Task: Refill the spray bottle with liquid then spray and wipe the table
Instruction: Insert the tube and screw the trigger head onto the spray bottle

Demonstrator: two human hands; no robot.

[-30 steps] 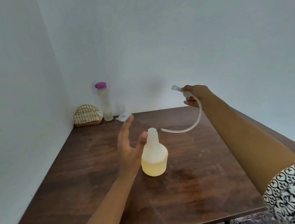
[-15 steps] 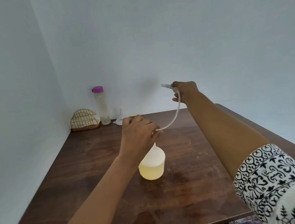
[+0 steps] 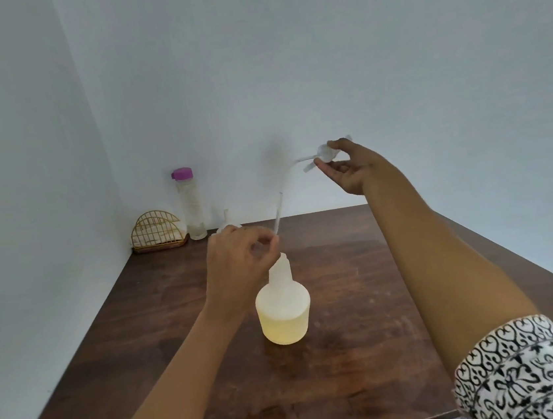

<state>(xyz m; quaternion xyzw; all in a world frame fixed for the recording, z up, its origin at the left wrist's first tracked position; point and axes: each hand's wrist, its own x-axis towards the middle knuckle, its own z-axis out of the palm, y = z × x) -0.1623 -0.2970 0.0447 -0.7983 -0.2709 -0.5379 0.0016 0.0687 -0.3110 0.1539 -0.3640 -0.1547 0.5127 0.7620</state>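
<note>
Two hands are up over the table (image 3: 353, 355), one thin clear tube (image 3: 278, 212) running between them. The spray bottle (image 3: 283, 306) stands upright near the middle of the dark wooden top with its neck open. It's squat, cloudy white plastic with a narrow neck, and pale yellow liquid (image 3: 283, 329) fills roughly its lower half.

The left hand (image 3: 239, 261) is curled just above and left of that neck, fingertips pinching the lower end of the tube. Up to the right, the right hand (image 3: 349, 166) holds the spray head (image 3: 325, 153) between thumb and forefinger, the other fingers loose and half spread below. From there the tube bends down toward the left hand.

The tube blurs out partway, and its tip is hidden behind the left fingers, so I can't tell whether it's inside the neck. The spray head is only a smear of clear plastic.

In the back left corner are a tall bottle (image 3: 191, 205) with a purple cap, a gold wire rack (image 3: 157, 231), and a small funnel (image 3: 227, 219) half hidden behind the left knuckles. A patterned sleeve (image 3: 521, 371) is cut off at the lower right edge.
</note>
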